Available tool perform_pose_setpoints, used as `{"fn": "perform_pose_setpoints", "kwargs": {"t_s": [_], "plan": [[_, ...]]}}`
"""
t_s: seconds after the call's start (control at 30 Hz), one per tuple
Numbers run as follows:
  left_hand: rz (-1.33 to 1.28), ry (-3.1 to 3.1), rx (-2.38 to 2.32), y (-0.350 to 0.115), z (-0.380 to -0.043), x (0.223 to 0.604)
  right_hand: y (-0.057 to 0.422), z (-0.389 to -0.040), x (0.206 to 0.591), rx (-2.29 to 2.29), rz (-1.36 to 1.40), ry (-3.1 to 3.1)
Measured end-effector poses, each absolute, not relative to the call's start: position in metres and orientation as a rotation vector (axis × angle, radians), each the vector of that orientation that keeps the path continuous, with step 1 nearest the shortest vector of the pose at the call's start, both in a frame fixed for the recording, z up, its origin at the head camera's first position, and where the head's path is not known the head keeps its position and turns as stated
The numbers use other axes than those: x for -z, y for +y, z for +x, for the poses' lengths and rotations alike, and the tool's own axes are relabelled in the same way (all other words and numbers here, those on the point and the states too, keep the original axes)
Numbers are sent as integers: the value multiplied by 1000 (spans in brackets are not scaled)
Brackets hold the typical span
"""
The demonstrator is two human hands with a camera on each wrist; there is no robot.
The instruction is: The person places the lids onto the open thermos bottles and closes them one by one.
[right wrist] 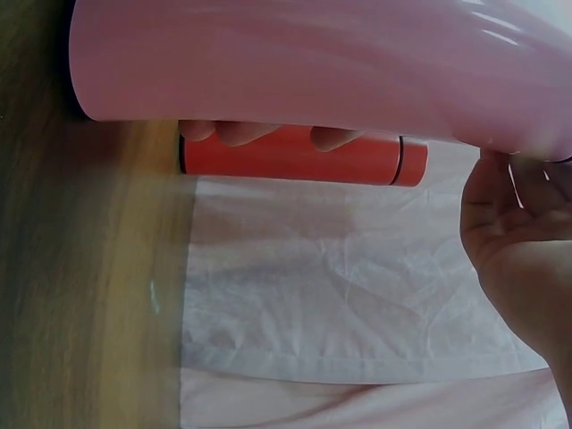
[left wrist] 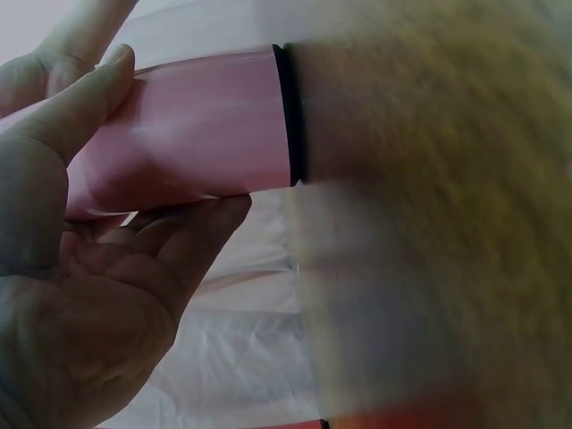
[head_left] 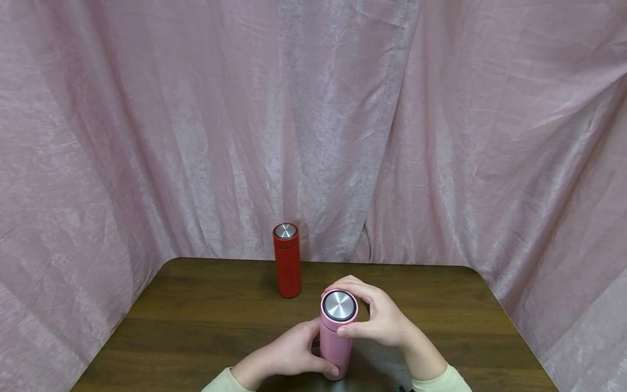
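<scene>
A pink thermos (head_left: 335, 347) with a silver disc on its lid stands upright near the front of the table. My left hand (head_left: 293, 349) holds the lower body, thumb on the near side. Up at the lid, my right hand (head_left: 379, 316) grips with the thumb in front and the fingers behind. The left wrist view shows the thermos's black base (left wrist: 290, 116) at the wooden surface. Fingertips of the left hand (right wrist: 246, 131) peek out beneath the pink body in the right wrist view.
Farther back, left of the pink thermos, stands a red thermos (head_left: 288, 269) with its lid on. The dark wooden table (head_left: 206, 316) ends at a pink curtain (head_left: 220, 136) that hangs behind and at both sides.
</scene>
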State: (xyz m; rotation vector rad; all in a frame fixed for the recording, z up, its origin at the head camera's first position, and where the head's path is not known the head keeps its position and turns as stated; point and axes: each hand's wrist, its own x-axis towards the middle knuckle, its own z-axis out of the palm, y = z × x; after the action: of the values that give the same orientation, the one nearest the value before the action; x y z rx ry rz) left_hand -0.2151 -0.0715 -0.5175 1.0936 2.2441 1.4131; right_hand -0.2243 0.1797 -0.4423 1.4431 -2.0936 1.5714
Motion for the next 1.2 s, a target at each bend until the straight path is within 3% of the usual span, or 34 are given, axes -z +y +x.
{"fn": "perform_pose_setpoints", "kwargs": {"t_s": [0.97,1.2], "plan": [[1101,2286,-1434,-70,-217,519,169,-215,439,-1461,1144,-2205],[1095,2265,-1430,-71,-218,520,173,-216,441,-1604,1189,-2256]]}}
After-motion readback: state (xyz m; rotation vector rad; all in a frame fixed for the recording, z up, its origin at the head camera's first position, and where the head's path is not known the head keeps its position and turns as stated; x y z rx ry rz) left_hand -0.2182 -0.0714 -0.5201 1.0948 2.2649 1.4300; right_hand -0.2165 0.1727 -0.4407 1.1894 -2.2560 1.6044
